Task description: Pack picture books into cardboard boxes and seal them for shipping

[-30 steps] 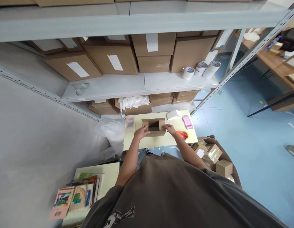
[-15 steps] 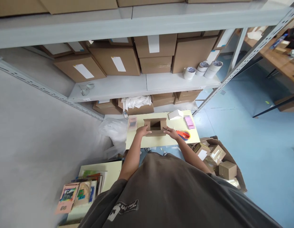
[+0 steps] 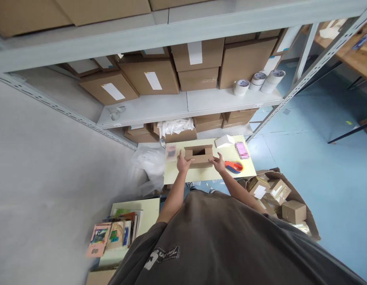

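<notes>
from the head camera, looking down, a small open-topped cardboard box sits near the middle of a pale yellow table, its dark inside showing. the left hand is at the box's left end and the right hand at its right end. the fingers of both hands are spread apart, not closed around anything. they seem to be at or just against the cardboard, though the view from above cannot settle how firmly.

just right of the right hand lies an orange and blue hand tool, its exact kind too small to tell. farther right is a blurred pink packet, and toward the far edge a white folded item. a blurred flat packet lies just left of the left hand, and a white plastic bag bulges beyond the table's left edge.

the open-handed contact is the weak point: with nothing gripped, an uneven push could skid or twist the box. a sideways shove could knock it into the orange tool or the flat packet, and the right wrist could catch the tool. the thin cardboard walls could also bend under pressure from one side.
</notes>
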A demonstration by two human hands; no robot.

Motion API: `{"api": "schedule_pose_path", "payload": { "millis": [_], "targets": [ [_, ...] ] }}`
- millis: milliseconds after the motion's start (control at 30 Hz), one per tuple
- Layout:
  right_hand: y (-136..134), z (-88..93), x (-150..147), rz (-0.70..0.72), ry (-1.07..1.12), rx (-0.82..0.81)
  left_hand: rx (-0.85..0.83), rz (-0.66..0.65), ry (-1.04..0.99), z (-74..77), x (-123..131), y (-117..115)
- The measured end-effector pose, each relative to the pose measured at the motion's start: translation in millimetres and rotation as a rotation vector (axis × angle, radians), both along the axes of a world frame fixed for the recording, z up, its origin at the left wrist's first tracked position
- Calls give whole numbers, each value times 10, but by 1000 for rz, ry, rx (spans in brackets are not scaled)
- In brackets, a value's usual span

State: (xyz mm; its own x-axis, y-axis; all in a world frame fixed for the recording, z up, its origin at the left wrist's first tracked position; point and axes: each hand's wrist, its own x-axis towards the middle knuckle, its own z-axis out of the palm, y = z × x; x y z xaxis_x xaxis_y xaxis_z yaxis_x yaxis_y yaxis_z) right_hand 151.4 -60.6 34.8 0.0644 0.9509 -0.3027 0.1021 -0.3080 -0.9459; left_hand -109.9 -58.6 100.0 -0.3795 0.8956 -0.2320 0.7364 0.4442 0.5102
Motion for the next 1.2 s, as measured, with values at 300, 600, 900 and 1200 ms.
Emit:
{"api": "schedule_pose_path", "payload": {
  "millis": [300,600,900,1200],
  "targets": [
    [177,170,-35,94,-253,-86,66,-320,110,119,-100,256],
    [175,92,-25,260,-400,37,32,-283,71,65,-79,24],
    [262,113,37,391,-545,-20,73,-203,-26,-92,15,-53],
    [278,-42,11,416,-427,91,-9,159,-303,-333,133,186]
  ]
}}
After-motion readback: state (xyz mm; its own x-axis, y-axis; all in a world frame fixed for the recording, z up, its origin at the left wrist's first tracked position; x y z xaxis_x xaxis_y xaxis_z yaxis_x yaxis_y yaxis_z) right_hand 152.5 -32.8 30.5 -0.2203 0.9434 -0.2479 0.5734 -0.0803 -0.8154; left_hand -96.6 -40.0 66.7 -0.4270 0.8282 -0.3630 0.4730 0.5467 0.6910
